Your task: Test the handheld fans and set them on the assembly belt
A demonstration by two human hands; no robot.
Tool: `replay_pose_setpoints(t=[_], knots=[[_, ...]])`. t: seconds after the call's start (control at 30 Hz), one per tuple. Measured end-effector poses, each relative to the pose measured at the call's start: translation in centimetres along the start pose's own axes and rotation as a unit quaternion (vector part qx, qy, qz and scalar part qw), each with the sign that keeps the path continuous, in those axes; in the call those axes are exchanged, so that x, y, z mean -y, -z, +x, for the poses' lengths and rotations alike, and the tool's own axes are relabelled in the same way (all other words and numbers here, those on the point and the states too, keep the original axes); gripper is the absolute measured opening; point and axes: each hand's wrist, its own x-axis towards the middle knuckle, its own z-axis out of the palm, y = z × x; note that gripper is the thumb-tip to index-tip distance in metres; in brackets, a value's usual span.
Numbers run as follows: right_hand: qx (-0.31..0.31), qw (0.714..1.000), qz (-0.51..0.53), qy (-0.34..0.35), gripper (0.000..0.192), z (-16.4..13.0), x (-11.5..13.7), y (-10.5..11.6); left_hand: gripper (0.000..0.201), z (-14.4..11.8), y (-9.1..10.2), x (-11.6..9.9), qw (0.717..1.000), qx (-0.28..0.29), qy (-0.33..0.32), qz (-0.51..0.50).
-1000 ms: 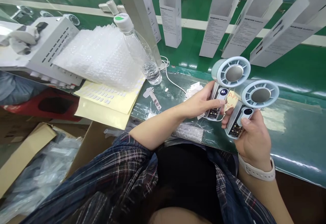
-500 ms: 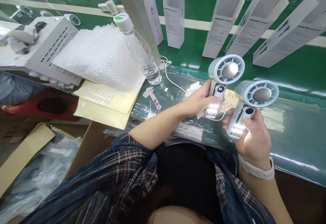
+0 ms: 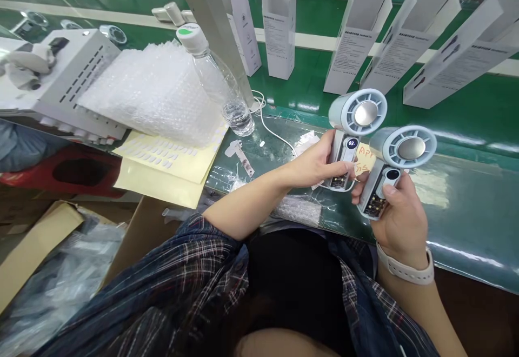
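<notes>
My left hand is closed round the handle of a light-blue handheld fan, whose small round display is lit with digits that look like 83. In my right hand is a second handheld fan of the same kind, held lower and to the right, its display dark. Both thumbs lie on the handles beside the oval panels. Circuit parts show through the clear lower handle windows, and no light comes from them. Behind the handles lies a yellow note with red handwriting, partly covered.
White open boxes stand along the green bench behind the fans. A water bottle, bubble wrap and yellow sticker sheets are to the left. A white cable crosses the bench. A carton of plastic bags sits lower left.
The bright lights in both fan handles have gone off, so the circuit parts now show. Both hands and fans have shifted slightly left in view.
</notes>
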Motion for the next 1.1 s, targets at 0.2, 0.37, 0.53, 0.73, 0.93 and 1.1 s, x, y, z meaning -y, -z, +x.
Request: replay_pose_setpoints(t=[0.2, 0.37, 0.53, 0.73, 0.93, 1.1], knots=[[0.004, 1.0, -0.001, -0.004, 0.03, 0.01, -0.15, 0.22, 0.065, 0.09, 0.05, 0.21, 1.0, 0.016, 0.005, 0.018], [0.003, 1.0, -0.01, -0.008, 0.03, -0.03, -0.14, 0.29, 0.063, 0.07, -0.02, 0.05, 1.0, 0.008, 0.007, 0.019], [-0.001, 1.0, -0.008, -0.008, 0.029, 0.01, -0.47, 0.36, 0.058, -0.06, -0.03, 0.08, 1.0, 0.023, 0.013, 0.012], [0.0, 1.0, -0.021, -0.01, 0.028, -0.04, -0.72, 0.3, 0.057, -0.23, 0.12, 0.3, 0.999, 0.031, 0.006, 0.019], [0.006, 1.0, -0.025, 0.004, 0.026, -0.1, -0.77, 0.07, 0.073, -0.15, 0.07, 0.28, 0.999, 0.035, 0.002, -0.029], [0.01, 1.0, 0.005, 0.002, 0.023, -0.27, -0.32, -0.56, 0.086, 0.06, -0.35, 0.72, 0.994, -0.001, 0.028, -0.109]])
